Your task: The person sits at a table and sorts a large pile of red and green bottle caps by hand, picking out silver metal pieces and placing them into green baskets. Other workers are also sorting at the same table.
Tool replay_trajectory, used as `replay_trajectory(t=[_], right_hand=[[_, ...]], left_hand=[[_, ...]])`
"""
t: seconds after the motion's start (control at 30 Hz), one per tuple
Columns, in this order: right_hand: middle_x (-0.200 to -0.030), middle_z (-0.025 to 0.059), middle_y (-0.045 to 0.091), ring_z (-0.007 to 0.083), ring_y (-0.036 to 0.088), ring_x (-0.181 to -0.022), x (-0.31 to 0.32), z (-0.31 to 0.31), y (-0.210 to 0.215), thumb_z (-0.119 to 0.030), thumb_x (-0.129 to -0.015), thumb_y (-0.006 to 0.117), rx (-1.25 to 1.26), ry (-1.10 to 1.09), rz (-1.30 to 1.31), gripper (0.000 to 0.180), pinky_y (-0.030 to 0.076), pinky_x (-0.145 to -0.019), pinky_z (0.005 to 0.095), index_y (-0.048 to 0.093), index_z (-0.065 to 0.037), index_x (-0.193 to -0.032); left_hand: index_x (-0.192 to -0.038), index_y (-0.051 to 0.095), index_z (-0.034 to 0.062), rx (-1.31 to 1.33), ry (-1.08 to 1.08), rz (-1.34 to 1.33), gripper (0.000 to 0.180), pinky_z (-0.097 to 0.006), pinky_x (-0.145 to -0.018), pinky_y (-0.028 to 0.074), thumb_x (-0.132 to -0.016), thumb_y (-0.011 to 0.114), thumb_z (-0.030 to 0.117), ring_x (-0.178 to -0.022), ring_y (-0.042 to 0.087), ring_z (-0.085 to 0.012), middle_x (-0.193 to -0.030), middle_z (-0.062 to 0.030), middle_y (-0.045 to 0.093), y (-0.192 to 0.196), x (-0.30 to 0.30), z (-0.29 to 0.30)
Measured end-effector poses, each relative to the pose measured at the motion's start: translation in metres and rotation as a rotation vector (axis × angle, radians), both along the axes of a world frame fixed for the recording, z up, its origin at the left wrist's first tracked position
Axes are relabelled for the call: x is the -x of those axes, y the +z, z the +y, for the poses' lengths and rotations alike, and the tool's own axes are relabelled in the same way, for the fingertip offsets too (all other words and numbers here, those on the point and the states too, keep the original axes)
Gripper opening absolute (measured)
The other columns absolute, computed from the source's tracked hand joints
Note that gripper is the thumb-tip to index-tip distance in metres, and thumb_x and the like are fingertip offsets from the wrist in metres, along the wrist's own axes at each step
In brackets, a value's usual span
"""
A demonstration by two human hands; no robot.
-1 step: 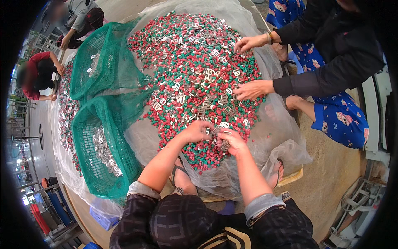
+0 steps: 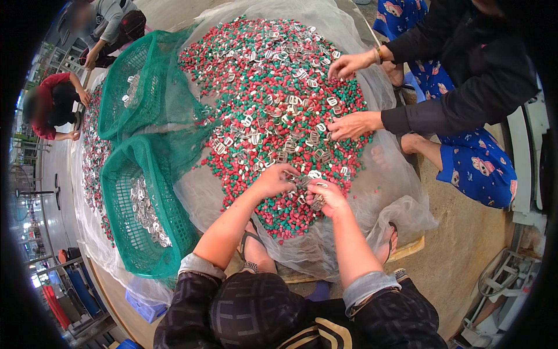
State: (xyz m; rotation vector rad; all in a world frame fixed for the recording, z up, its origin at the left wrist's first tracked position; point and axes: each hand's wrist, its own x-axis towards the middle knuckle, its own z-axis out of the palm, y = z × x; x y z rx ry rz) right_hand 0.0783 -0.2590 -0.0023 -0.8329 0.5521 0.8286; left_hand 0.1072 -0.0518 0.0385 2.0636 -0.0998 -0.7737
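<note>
Both my hands are over the near part of a heap of small red, green and white pebble-like pieces (image 2: 273, 218), with metal slide buckles (image 2: 290, 100) scattered through it. Several silvery buckles (image 2: 317, 202) are gathered in the curled fingers of my right hand (image 2: 332, 198). My left hand (image 2: 274, 181) is close beside it on the left, its fingers pinched at buckles between the two hands. Fingers partly hide how many buckles each hand has.
Two green mesh-lined baskets (image 2: 185, 241) with loose buckles stand left of the heap. A sheer white cloth (image 2: 381, 200) lies under the pieces. At right, a co-worker's hands (image 2: 356, 125) reach into the heap. Two other people (image 2: 55, 104) work at far left.
My left hand has shifted very slightly up and away from me. My right hand stays nearly in place with the buckles. Little else differs.
</note>
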Motion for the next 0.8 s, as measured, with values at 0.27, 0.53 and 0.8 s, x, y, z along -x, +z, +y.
replay_trajectory(t=[0.27, 0.53, 0.8], right_hand=[[-0.09, 0.0123, 0.061, 0.0275, 0.062, -0.079, -0.009, -0.03, 0.003, -0.012, -0.072, 0.055, -0.108, -0.21, 0.028, 0.019, 0.053, -0.061, 0.0397, 0.053, -0.009, -0.091], [-0.097, 0.016, 0.062, 0.0311, 0.062, -0.09, -0.008, -0.028, 0.008, -0.007, -0.069, 0.055, -0.039, -0.241, -0.045, 0.018, 0.051, -0.053, 0.0335, 0.054, -0.006, -0.088], [-0.076, 0.0075, 0.057, 0.0223, 0.058, -0.064, -0.01, -0.013, 0.007, -0.003, -0.07, 0.053, -0.152, -0.275, -0.009, 0.023, 0.047, -0.047, 0.0327, 0.048, -0.012, -0.091]], left_hand=[[-0.091, 0.063, 0.0181, -0.605, -0.16, -0.461, 0.025, -0.037, -0.062, 0.051, -0.069, 0.069, 0.028, -0.072, 0.064, -0.0237, -0.077, -0.0055, 0.065, -0.019, 0.003, -0.008], [-0.092, 0.069, 0.0081, 0.063, 0.201, 0.009, 0.03, -0.031, -0.06, 0.045, -0.074, 0.069, 0.032, -0.062, 0.056, -0.0131, -0.07, -0.005, 0.063, -0.029, 0.003, 0.032], [-0.09, 0.067, 0.0026, 0.134, 0.429, -0.051, 0.019, -0.022, -0.047, 0.035, -0.08, 0.065, 0.019, -0.053, 0.045, -0.0042, -0.067, 0.0009, 0.061, -0.017, 0.01, 0.047]])
